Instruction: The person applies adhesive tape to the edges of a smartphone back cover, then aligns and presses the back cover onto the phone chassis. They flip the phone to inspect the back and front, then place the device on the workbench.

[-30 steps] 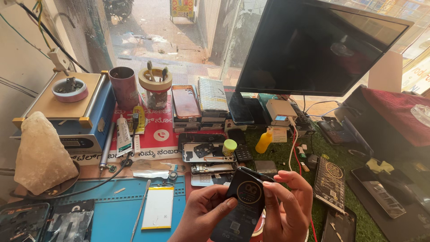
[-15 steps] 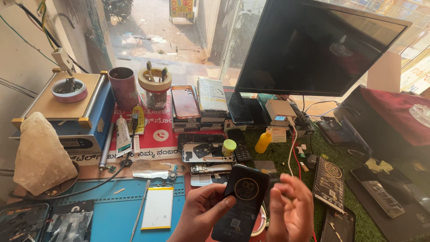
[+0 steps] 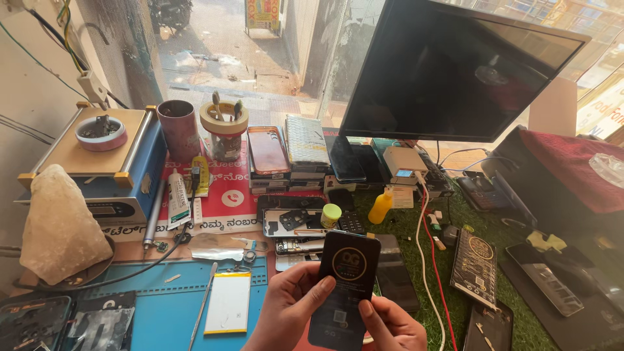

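Note:
I hold a flat black packet [image 3: 346,279] with a gold round emblem upright in front of me, low in the middle of the head view. My left hand [image 3: 289,309] grips its left edge, thumb on the front face. My right hand [image 3: 390,325] holds its lower right corner from below, fingers curled under it. Just behind the packet lie opened phone bodies [image 3: 292,224] and a small green-capped jar [image 3: 331,214].
A blue work mat [image 3: 162,312] carries a white-and-yellow battery [image 3: 228,302] and a thin metal tool [image 3: 203,305]. A blue heating machine [image 3: 97,162] and a pale rock lamp [image 3: 58,224] stand left. Stacked phones [image 3: 286,156], a dark monitor [image 3: 455,71], a yellow bottle [image 3: 381,208] and cables lie behind.
My right hand has dropped from the packet's upper right side to its lower right corner. The packet stands more upright and a little higher.

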